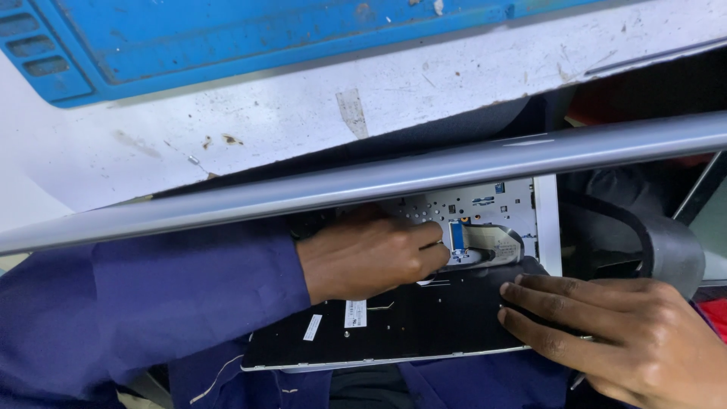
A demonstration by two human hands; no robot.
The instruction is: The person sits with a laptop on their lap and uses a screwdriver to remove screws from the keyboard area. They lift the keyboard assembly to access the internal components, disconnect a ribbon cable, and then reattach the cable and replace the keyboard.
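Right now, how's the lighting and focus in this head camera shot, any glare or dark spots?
Head view: even light and sharp focus on the left hand and right hand; soft glare runs along the grey bar; the black panel and the gap under the bar are dark, hiding detail; the bench is bright, nearly washed out at far left.

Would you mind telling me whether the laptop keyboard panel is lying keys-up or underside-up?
Underside-up: the laptop keyboard panel shows its black backing, stickers and a ribbon cable, with no keys visible.
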